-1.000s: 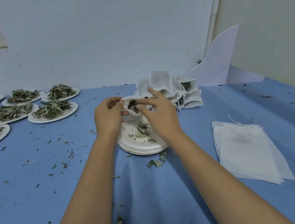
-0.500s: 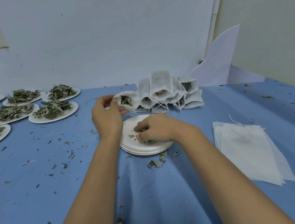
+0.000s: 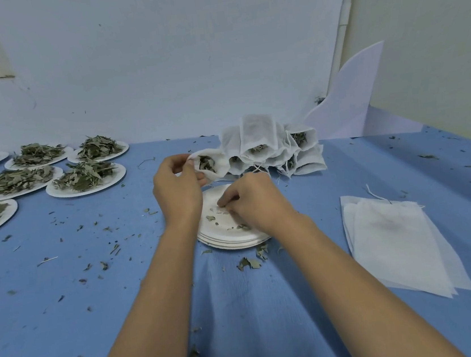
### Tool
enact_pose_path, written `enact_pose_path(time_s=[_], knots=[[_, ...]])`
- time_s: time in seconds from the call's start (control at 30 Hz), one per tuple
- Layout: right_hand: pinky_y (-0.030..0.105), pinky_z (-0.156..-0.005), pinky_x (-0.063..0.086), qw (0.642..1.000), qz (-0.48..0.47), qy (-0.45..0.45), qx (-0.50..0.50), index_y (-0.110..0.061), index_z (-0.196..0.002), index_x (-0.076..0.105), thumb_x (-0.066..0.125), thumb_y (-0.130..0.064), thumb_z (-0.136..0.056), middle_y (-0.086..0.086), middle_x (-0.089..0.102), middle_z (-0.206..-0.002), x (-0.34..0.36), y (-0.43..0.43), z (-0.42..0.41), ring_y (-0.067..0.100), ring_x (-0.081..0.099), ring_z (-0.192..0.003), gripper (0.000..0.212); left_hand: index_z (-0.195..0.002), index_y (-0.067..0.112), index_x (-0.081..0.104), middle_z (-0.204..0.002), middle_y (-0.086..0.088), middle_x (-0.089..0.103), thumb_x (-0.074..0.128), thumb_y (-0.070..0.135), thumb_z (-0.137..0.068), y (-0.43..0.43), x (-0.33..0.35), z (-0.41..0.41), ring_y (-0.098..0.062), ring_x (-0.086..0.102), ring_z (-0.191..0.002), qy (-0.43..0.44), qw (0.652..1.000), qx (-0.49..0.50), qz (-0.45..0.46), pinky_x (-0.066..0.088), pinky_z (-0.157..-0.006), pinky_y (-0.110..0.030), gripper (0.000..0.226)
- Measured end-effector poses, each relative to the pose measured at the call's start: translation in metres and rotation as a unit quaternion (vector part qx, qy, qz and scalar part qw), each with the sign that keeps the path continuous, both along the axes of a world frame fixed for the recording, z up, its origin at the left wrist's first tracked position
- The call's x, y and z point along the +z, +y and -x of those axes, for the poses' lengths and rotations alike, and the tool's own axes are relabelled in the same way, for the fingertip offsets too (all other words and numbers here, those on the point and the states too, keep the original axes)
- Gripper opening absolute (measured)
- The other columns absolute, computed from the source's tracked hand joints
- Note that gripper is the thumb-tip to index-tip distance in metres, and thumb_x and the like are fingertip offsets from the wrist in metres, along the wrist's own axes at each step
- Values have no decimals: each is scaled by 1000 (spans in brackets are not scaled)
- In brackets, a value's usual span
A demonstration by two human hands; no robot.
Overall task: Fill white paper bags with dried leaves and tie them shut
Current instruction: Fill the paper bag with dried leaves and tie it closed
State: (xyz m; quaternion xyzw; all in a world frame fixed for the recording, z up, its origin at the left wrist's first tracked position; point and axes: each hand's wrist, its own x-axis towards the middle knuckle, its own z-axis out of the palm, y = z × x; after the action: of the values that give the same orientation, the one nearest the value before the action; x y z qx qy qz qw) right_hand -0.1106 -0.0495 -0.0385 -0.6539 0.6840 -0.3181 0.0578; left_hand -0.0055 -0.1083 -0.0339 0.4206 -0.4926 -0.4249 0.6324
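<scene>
My forearms run up from the bottom of the frame over the blue tablecloth (image 3: 124,295), which is littered with leaf crumbs. At the right middle lies a flat stack of empty bags (image 3: 400,247), one string loose at its far edge. In the centre sits a stack of white plates (image 3: 230,242). My right hand (image 3: 256,202) is down on the top one, its fingers curled and pinching at the leaf scraps (image 3: 210,218) there.

Just to the left and a little farther off, my left hand (image 3: 176,188) grips the paper bag (image 3: 219,167) by its rim. I hold it above the far edge of the plates, mouth open toward me, with dried leaves (image 3: 206,164) showing inside. Right beside it is the pile of filled bags (image 3: 268,141), lying on their sides with their mouths facing me and strings dangling; I cannot tell whether my bag touches them.

At the left of the frame, well apart from my hands, are the plates of leaves (image 3: 86,179), each heaped. Beyond everything stands the white wall (image 3: 185,66), and at the upper right a curved white sheet (image 3: 350,105) leans in the corner.
</scene>
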Motion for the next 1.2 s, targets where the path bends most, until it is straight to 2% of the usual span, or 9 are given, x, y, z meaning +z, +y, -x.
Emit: enact_pose_path(time_s=[0.13, 0.27, 0.47, 0.6, 0.7, 0.9, 1.03, 1.13, 1.2], knots=[[8, -67, 48, 955, 149, -253, -36, -12, -88, 77, 68, -1, -80, -8, 72, -77, 18, 3, 0, -7, 62, -66, 16, -92, 17, 61, -84, 6, 62, 54, 10, -95, 6, 2, 3, -6, 63, -62, -36, 999, -1, 18, 57, -67, -23, 9], [10, -65, 51, 950, 163, -252, -83, -13, -87, 75, 66, 1, -79, -8, 69, -74, 24, 5, 0, -2, 64, -69, 19, -79, 29, 59, -81, 10, 64, 56, 10, -92, 17, 8, 5, -17, 66, -75, -79, 995, -37, 57, 57, -78, -36, 24], [3, -59, 43, 940, 178, -253, -142, -14, -84, 74, 68, -3, -79, -11, 63, -66, 20, 3, 7, -4, 58, -61, 13, -77, 21, 65, -78, -1, 66, 58, 1, -83, 24, 11, 7, -18, 63, -79, -103, 984, -129, 73, 54, -82, -40, 22], [10, -55, 46, 908, 181, -341, -161, -23, -68, 69, 70, -2, -73, -12, 66, -61, 21, 5, 9, -3, 60, -54, 22, -76, 16, 64, -75, -2, 64, 58, 0, -81, 28, 9, 14, -11, 58, -71, -143, 964, -211, 72, 49, -72, -26, 18], [24, -64, 52, 890, 184, -373, -187, -26, -66, 63, 66, -1, -72, -10, 64, -62, 20, 4, 10, 7, 62, -60, 26, -75, 18, 58, -73, 0, 57, 54, -1, -83, 29, 8, 17, -9, 51, -68, -166, 954, -237, 79, 42, -64, -15, 21], [32, -69, 53, 887, 194, -376, -184, -23, -68, 60, 61, 0, -74, -10, 56, -53, 18, 2, 3, 18, 63, -63, 24, -74, 16, 56, -68, 4, 57, 52, -3, -82, 30, 10, 15, 2, 49, -54, -149, 956, -241, 77, 38, -57, -10, 20], [21, -69, 47, 918, 188, -330, -117, -23, -87, 65, 57, -14, -88, -11, 64, -74, 24, 4, -6, 7, 61, -75, 12, -79, 13, 57, -79, -8, 60, 51, -1, -85, 24, 9, 13, -17, 56, -76, -108, 970, -207, 68, 48, -78, -37, 16], [31, -78, 43, 953, 162, -240, -93, -26, -86, 64, 44, -27, -95, -3, 65, -88, 27, 2, -12, 13, 55, -91, 22, -73, 14, 54, -75, -7, 55, 48, 0, -86, 20, 10, 10, -21, 50, -76, -73, 980, -174, 65, 45, -75, -39, 21], [36, -85, 37, 973, 144, -162, -78, -27, -74, 58, 34, -33, -97, -4, 62, -81, 25, 4, -14, 15, 45, -94, 34, -69, 14, 54, -69, -3, 54, 49, -1, -86, 20, 11, 9, -18, 50, -72, -51, 981, -177, 66, 45, -72, -33, 23]])
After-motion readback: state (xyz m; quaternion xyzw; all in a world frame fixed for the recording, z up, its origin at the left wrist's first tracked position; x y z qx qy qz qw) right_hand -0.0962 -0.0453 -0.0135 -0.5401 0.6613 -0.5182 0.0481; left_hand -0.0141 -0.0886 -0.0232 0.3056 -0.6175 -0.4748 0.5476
